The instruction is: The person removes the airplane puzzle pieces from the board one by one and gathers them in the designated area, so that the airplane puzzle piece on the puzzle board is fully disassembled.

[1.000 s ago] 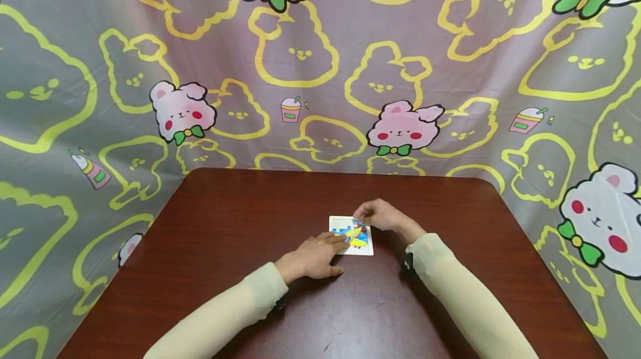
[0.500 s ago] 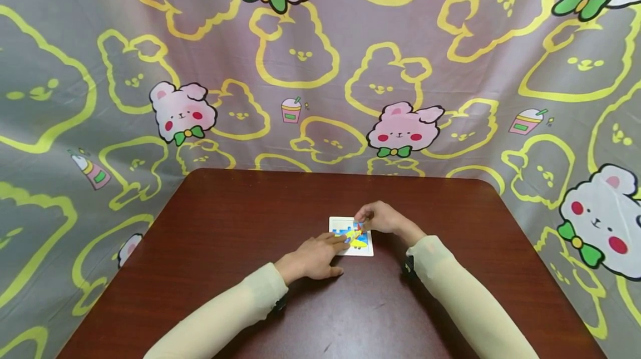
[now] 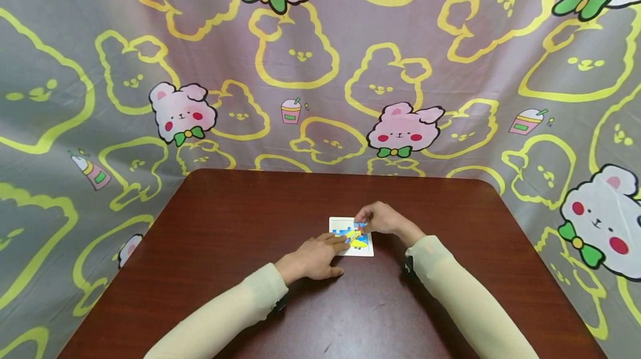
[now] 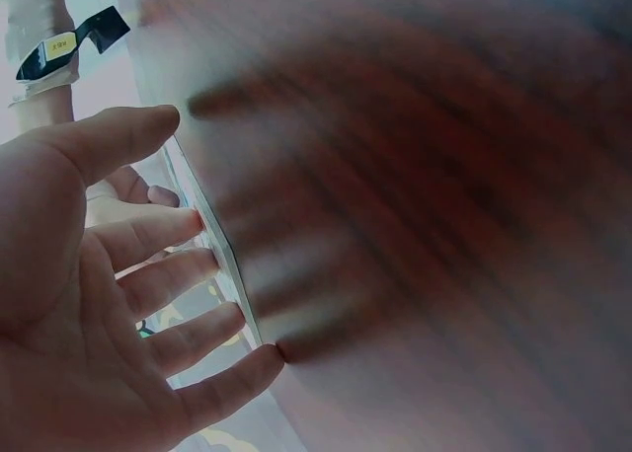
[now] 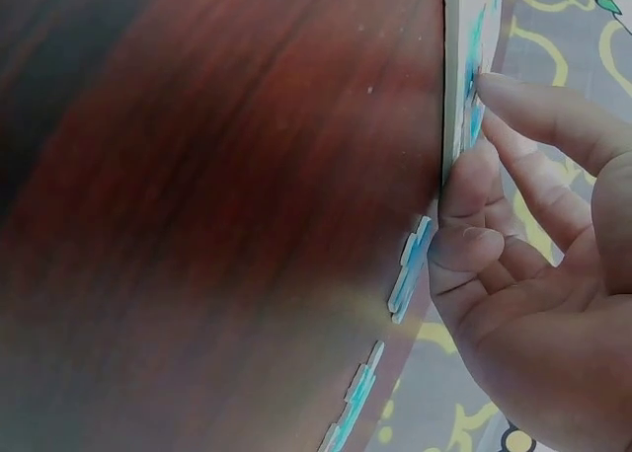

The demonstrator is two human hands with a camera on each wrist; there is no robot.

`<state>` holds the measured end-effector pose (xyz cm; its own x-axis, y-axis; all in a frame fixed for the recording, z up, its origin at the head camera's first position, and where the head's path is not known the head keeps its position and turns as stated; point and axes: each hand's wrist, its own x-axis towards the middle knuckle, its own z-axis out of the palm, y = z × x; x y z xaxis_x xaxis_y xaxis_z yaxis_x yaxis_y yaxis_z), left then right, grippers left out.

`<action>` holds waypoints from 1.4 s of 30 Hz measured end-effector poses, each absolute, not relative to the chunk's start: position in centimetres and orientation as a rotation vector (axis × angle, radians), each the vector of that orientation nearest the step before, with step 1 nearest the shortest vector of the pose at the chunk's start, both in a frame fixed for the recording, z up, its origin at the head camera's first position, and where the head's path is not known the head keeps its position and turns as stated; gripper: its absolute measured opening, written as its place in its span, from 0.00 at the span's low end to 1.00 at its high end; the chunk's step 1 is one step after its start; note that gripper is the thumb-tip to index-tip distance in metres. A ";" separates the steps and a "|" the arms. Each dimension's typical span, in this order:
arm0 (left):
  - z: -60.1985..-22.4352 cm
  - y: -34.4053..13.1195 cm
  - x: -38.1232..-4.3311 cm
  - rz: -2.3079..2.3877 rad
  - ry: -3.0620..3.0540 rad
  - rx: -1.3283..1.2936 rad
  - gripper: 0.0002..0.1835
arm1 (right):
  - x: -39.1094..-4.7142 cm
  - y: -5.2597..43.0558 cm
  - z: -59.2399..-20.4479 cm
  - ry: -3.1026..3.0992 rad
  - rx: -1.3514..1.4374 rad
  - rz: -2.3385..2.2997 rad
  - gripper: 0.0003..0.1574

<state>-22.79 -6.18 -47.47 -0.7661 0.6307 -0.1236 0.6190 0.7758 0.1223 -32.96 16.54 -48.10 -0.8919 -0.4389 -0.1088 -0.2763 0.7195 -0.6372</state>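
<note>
A small white-framed jigsaw puzzle (image 3: 370,250) lies flat on the table, its blue picture showing a yellow aeroplane. Across its left side rests my left hand (image 3: 315,257), fingers straight and spread; in the left wrist view the fingertips reach the board's edge (image 4: 232,264). My right hand (image 3: 383,217) is at the upper right corner, fingers curled. Seen from the right wrist, the thumb and forefinger pinch a blue puzzle piece (image 5: 474,92) at the board's surface. The left fingers hide part of the picture.
Two loose blue puzzle pieces lie on the table beside the right hand, a nearer piece (image 5: 410,269) and a farther piece (image 5: 355,398). The brown table (image 3: 240,208) ends at a patterned cloth (image 3: 325,97) hanging behind and at both sides.
The right fingers have shifted slightly at the upper right corner, and the piece there sits a little differently, with more red and blue showing. The left hand has stayed put.
</note>
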 end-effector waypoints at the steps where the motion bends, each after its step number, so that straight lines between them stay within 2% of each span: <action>1: -47.5 -6.2 -22.8 0.110 2.809 0.995 0.34 | -33.0 16.5 -48.1 2.672 -0.560 -0.931 0.13; 9: -47.5 -6.2 -22.7 0.114 2.814 0.996 0.34 | -33.0 16.6 -48.0 2.650 -0.514 -0.970 0.12; 16: -47.5 -6.2 -22.8 0.105 2.819 1.006 0.34 | -33.0 16.7 -47.9 2.615 -0.585 -0.997 0.12; 25: -47.5 -6.2 -22.9 0.100 2.805 0.986 0.35 | -33.0 17.0 -47.6 2.589 -0.601 -1.069 0.07; 42: -47.3 -6.6 -22.5 0.125 2.806 1.001 0.35 | -33.0 17.5 -47.8 2.550 -0.463 -1.185 0.10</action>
<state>-22.49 -6.61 -47.32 -0.7635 0.6343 -0.1214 0.6209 0.7727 0.1318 -32.97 17.48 -47.76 -0.9059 -0.4045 -0.1251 -0.1652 0.6097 -0.7752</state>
